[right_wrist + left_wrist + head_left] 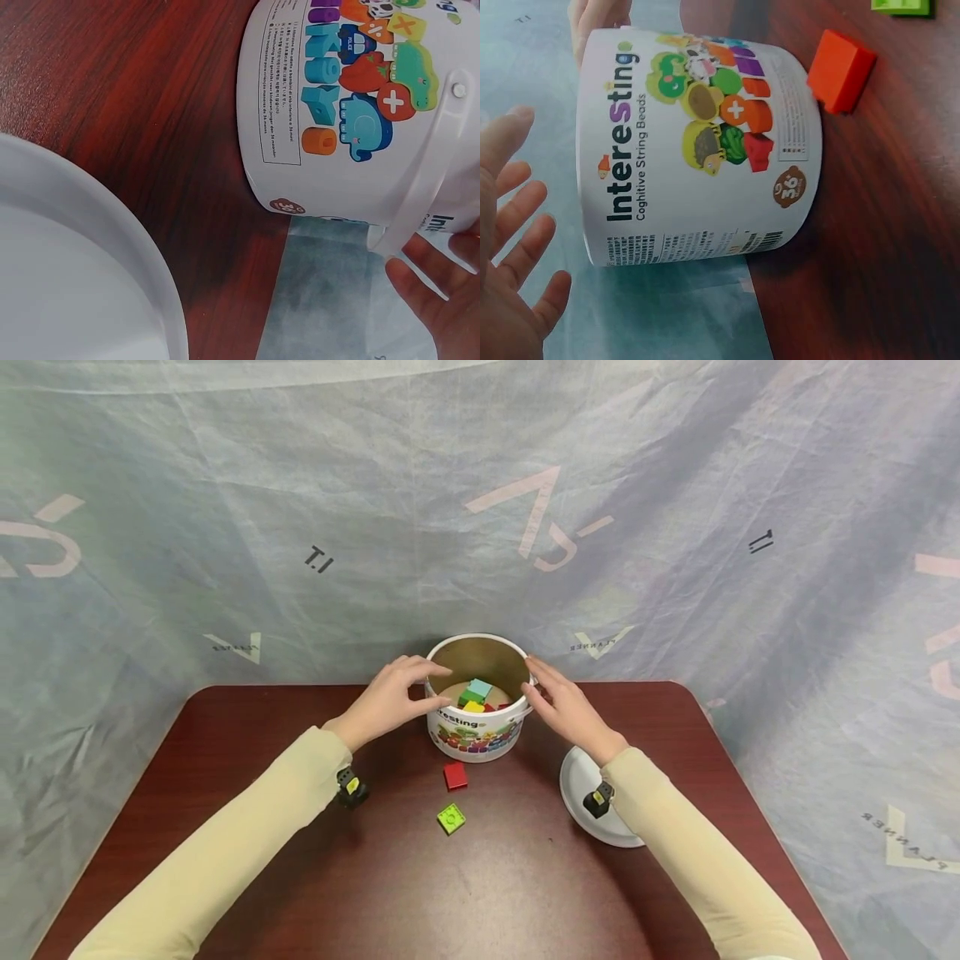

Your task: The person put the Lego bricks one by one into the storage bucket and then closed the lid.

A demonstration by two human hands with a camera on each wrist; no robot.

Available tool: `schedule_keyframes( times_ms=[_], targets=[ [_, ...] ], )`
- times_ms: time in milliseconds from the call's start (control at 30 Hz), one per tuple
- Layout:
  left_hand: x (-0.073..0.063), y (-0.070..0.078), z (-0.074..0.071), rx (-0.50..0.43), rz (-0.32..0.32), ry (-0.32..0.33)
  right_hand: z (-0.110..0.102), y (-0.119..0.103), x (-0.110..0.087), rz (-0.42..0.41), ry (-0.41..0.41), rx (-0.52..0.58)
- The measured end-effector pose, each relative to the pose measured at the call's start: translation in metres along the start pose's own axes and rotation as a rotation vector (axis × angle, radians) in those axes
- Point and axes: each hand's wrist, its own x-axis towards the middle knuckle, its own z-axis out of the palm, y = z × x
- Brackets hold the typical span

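Note:
A white toy bucket (474,743) printed with "Interesting" stands upright near the table's back edge. Inside it lie several building blocks, among them a light blue one (481,687) and a yellow one (473,707). My left hand (386,700) is at the bucket's left side, thumb and fingers spread apart; the left wrist view has its fingers off the wall. At the right rim is my right hand (567,708), fingertips close to the white carrying handle (424,187). In front of the bucket are a red block (455,776) and a lime green block (451,819).
A round white lid or plate (581,810) lies on the right of the dark red wooden table (480,902), partly under my right forearm. Grey printed cloth (375,510) hangs behind the table and along both sides.

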Motion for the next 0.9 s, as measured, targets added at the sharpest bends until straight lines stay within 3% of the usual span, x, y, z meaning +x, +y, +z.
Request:
schedule_keyframes(
  times_ms=[433,567,700,900],
  targets=[
    [-0.032,0.007,0.011,-0.058,0.059,-0.028,0.002,0.0,0.0,0.013,0.007,0.015],
    [-0.043,0.007,0.018,-0.112,0.07,-0.093,0.004,0.0,0.0,0.017,0.002,0.017],
    [-0.052,0.003,0.025,-0.159,0.041,-0.167,0.005,0.0,0.0,0.011,0.005,0.011],
    [-0.065,-0.006,0.045,-0.134,0.052,-0.259,0.007,-0.001,-0.001,0.02,0.009,0.012]
  ],
)
